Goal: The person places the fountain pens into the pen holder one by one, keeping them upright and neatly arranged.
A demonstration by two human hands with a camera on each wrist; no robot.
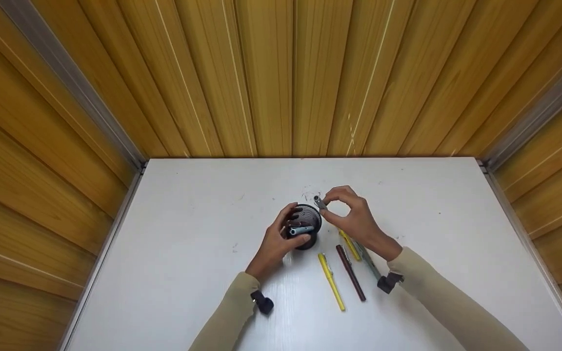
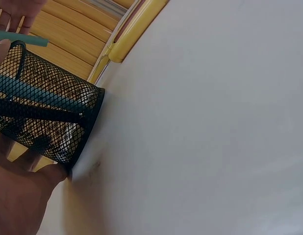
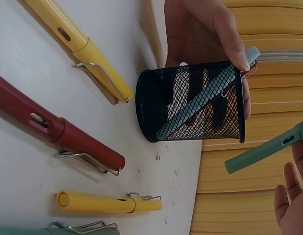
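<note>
Wood-panelled walls hem a white table (image 1: 188, 273); mid-table the left hand (image 1: 281, 239) grips the mesh pen cup (image 1: 306, 225); the right hand (image 1: 354, 214) pinches a grey-green pen (image 3: 266, 148) just beside its rim, seemingly mid-loading; next, tip it in.

I see the pen holder (image 3: 190, 103) as black wire mesh, matt and open-weaved. The pens on the tabletop (image 1: 188, 234) look like smooth, matt plastic: a yellow pen (image 3: 78, 46), a dark red pen (image 3: 53, 129), each with a shiny bent-wire metal clip. The tabletop is smooth white, faintly glossy, possibly laminate. The walls (image 1: 281, 73) look like varnished wood panelling.
</note>
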